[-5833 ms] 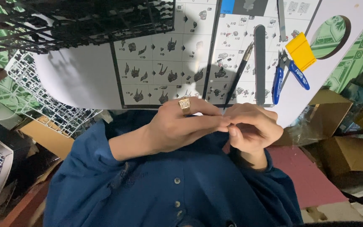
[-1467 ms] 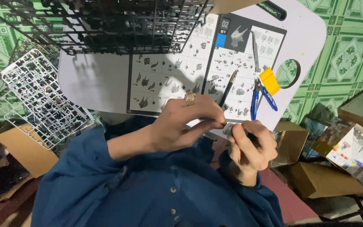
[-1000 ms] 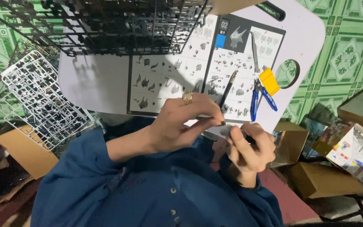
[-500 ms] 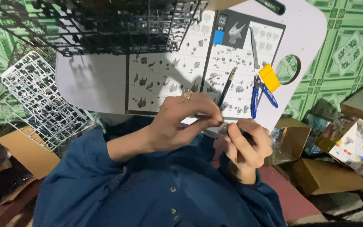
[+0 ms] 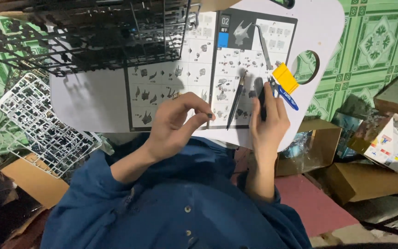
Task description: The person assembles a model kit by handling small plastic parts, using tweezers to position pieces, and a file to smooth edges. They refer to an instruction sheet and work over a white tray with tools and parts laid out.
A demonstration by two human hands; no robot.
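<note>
Left hand [image 5: 178, 121]: held over the near edge of the white surface [image 5: 93, 99], thumb and forefinger pinched shut on a small dark part [image 5: 209, 115].

Right hand [image 5: 267, 117]: raised just beside the left, fingers closed round a thin dark tool [image 5: 262, 99]; what kind of tool cannot be told, since most of it is covered.

Containers:
- Open brown cardboard box [image 5: 309, 147], on the floor under the right edge of the surface; clear plastic wrapping is seen inside.
- Second brown box [image 5: 369, 182], lying further right on the floor.

Packages and printed sheets:
- Instruction sheet [image 5: 199, 60], black-and-white, spread flat on the surface, with a dark panel and a small blue square at its top.
- Colourful printed box [image 5: 392, 143], tilted, at the far right.

Items laid on the sheet:
- Brush [image 5: 236, 99], lying aslant.
- Tweezers [image 5: 264, 46], near the top.
- Blue-handled cutters [image 5: 286, 92], touching a yellow block [image 5: 285, 77].

Part frames:
- Black frame [image 5: 93, 32], across the top left.
- White frame [image 5: 42, 124], hanging over the left edge.
</note>
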